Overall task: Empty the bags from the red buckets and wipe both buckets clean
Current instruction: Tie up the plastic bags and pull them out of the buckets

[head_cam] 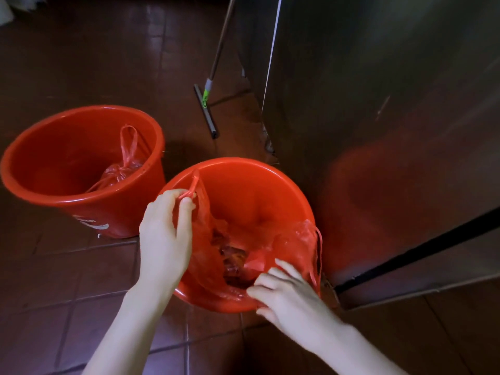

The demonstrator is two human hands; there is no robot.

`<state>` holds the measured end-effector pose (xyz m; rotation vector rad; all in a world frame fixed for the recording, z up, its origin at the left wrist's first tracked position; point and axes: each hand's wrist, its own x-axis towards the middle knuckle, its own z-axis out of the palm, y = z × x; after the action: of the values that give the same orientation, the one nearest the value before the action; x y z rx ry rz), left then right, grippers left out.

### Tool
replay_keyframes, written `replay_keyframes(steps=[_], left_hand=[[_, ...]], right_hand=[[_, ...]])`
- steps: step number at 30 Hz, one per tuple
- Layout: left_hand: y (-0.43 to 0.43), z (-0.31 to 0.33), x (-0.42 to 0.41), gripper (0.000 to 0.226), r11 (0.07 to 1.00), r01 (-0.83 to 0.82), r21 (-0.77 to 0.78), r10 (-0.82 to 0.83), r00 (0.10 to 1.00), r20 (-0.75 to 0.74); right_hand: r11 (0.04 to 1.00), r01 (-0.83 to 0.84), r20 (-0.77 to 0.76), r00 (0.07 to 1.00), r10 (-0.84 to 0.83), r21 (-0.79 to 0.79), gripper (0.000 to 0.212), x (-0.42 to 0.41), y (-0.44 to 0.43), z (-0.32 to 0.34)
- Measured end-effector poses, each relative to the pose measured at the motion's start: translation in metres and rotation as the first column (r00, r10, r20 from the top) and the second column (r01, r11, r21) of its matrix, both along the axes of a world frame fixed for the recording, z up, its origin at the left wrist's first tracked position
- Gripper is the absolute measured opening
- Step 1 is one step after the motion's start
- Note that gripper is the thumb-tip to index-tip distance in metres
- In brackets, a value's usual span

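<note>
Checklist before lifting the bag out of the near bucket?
1. Left hand pinches a bag handle: ok.
2. Right hand grip on the open bag: cannot tell, fingers at its near edge.
3. Second handle gathered: not ok, hangs at the near bucket rim.
4. Bag mouth closed: not ok, contents showing.
5. Far bucket emptied: not ok, tied bag inside.

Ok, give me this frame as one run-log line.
phase: emptying near bucket | left hand: pinches red bag handle | right hand: touches bag's near edge | far bucket: tied bag inside | wiping: not started
</note>
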<state>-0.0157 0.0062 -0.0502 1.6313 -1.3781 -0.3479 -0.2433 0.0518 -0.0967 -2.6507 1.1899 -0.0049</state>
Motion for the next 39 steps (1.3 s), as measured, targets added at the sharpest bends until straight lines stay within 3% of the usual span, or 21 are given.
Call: replay_keyframes(steps=[3,5,8,10,12,13,15,17,20,24,27,34,39], left_hand=[[0.000,-0.001,0.000,0.014,0.999,0.007,-0.040,-0.006,1.000,0.023],[-0.001,0.000,0.001,0.011,0.998,0.008,-0.068,-0.008,1.000,0.006],[-0.004,0.006,-0.003,0.009,0.995,0.048,-0.085,-0.055,0.995,-0.081],[-0.008,0.011,-0.008,0.008,0.992,0.104,-0.075,-0.114,0.981,-0.158],[-0.014,0.014,-0.015,0.009,0.983,0.168,-0.079,-0.182,0.957,-0.226],[-0.017,0.016,-0.019,0.009,0.975,0.205,-0.085,-0.220,0.937,-0.270],[-0.023,0.021,-0.026,0.010,0.951,0.294,-0.094,-0.307,0.876,-0.373],[-0.029,0.030,-0.036,0.013,0.925,0.367,-0.098,-0.371,0.820,-0.436],[-0.038,0.040,-0.054,0.017,0.916,0.391,-0.093,-0.391,0.811,-0.436],[-0.038,0.036,-0.066,0.023,0.950,0.301,-0.089,-0.304,0.814,-0.495],[-0.035,0.027,-0.060,0.024,0.964,0.254,-0.080,-0.253,0.777,-0.577],[-0.039,0.015,-0.035,0.016,0.938,0.344,0.037,-0.268,0.790,-0.551],[-0.038,0.010,-0.031,0.019,0.922,0.382,0.062,-0.221,0.652,-0.725]], right_hand=[[0.992,0.080,0.104,0.991,-0.090,0.094,0.059,-0.013,0.000,0.005],[0.974,0.224,0.119,0.966,-0.228,0.043,0.078,-0.030,-0.005,0.013],[0.866,0.499,-0.007,0.866,-0.500,0.034,0.088,-0.057,-0.004,0.025],[0.786,0.613,-0.098,0.790,-0.606,0.083,0.065,-0.065,0.003,0.027],[0.763,0.642,-0.128,0.764,-0.632,0.067,0.027,-0.067,0.007,0.030],[0.759,0.648,-0.135,0.759,-0.637,0.062,0.018,-0.067,0.006,0.034],[0.782,0.621,0.008,0.783,-0.622,0.056,0.015,-0.069,-0.002,0.040],[0.803,0.591,0.314,0.750,-0.582,0.076,0.012,-0.065,-0.017,0.057],[0.824,0.520,0.614,0.580,-0.535,0.226,0.004,-0.039,-0.051,0.089],[0.793,0.325,0.736,0.306,-0.604,0.515,0.012,0.013,-0.090,0.107],[0.805,0.336,0.728,0.351,-0.589,0.489,0.019,0.040,-0.101,0.093],[0.804,0.395,0.719,0.378,-0.584,0.445,0.014,0.067,-0.088,0.061],[0.836,0.358,0.724,0.426,-0.542,0.416,0.008,0.067,-0.085,0.056]])
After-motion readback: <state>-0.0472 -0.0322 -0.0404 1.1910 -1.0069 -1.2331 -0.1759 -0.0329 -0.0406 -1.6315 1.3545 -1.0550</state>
